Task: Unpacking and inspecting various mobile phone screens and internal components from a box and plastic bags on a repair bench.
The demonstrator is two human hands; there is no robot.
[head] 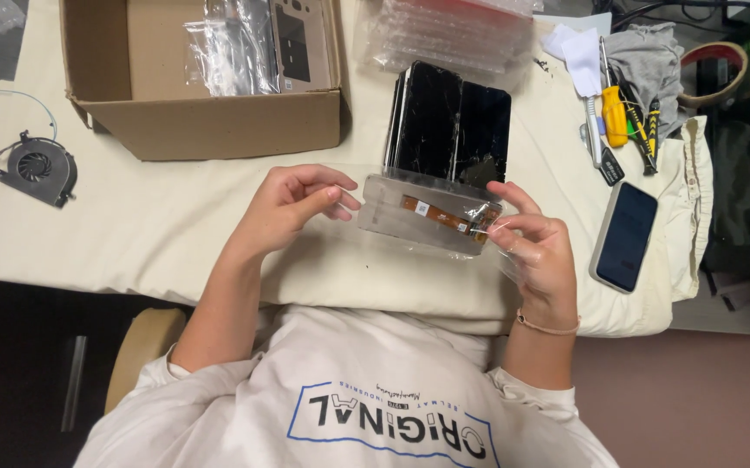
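My right hand point(538, 251) pinches the right end of a clear plastic bag point(401, 217) that holds a grey phone part with an orange flex cable point(444, 215). My left hand point(292, 204) touches the bag's left end with thumb and fingertips; whether it grips the bag is unclear. The bag hangs just above the table, in front of a stack of black phone screens point(448, 121) with cracked glass.
An open cardboard box point(210, 126) with bagged parts sits at the back left. A small black fan point(38, 166) lies at the left edge. Screwdrivers point(615, 108), grey cloth and a phone point(624, 236) lie at the right. More clear bags point(453, 35) lie behind the screens.
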